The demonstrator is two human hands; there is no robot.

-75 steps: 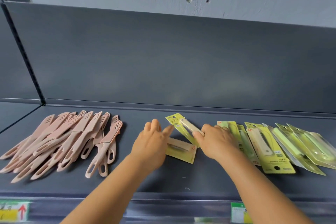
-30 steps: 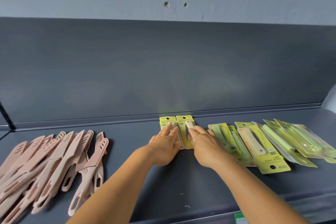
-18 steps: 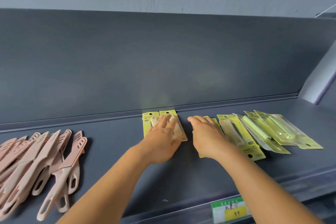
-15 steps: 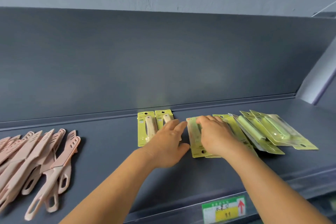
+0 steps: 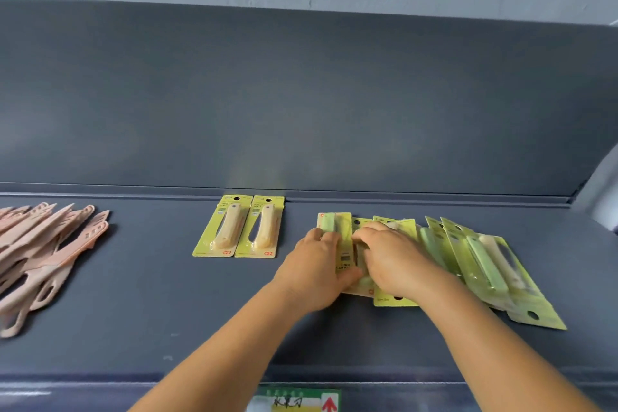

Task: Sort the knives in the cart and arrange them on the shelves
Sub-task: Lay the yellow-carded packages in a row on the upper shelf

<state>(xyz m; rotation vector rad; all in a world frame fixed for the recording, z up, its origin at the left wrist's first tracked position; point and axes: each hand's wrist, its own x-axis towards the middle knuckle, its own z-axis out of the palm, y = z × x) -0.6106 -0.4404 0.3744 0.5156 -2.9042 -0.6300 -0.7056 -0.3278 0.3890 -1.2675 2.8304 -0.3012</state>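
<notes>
Left grip (image 5: 317, 264) pinching green pack (image 5: 336, 237); two beige packs (image 5: 239, 227) aside.

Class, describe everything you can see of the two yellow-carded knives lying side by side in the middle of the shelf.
The two carded knives lie flat on the dark grey shelf, side by side with edges touching, tops against the back ledge. Each is a yellow-green card with a hang hole on top, red logo at the bottom, and a clear blister over a cream-handled folding knife. Both tilt slightly to the right. No hand touches them; the left hand is apart, to their right.
</notes>
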